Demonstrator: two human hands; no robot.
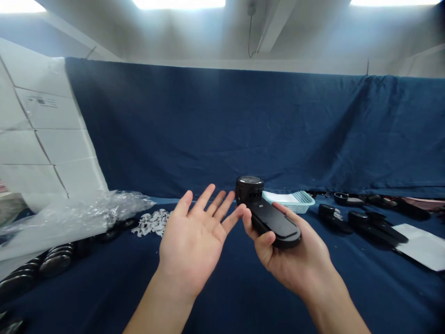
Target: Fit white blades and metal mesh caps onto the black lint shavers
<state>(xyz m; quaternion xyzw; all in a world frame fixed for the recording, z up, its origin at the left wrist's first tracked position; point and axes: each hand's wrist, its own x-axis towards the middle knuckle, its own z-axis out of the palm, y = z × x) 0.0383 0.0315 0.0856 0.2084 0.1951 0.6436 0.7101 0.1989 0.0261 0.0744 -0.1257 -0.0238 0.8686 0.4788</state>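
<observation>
My right hand (pixel 295 260) grips a black fabric shaver (pixel 274 218) by its handle, fingers wrapped round the lower end. The shaver's round head, with a metal mesh top, points up and away from me. Palm up, my left hand (pixel 198 236) is spread beside it and holds nothing. Its little finger comes close to the right hand's fingertips and the shaver's side; whether they touch I cannot tell. Behind the left hand lies a pile of small light grey parts (pixel 152 222).
A light blue basket (pixel 302 202) stands behind the shaver. More black shavers (pixel 368 227) and a white sheet (pixel 422 246) lie at right. Clear plastic wrapping (pixel 86 215) and glossy black parts (pixel 57 260) are at left, near stacked white boxes (pixel 52 109). A blue cloth (pixel 225 130) hangs behind.
</observation>
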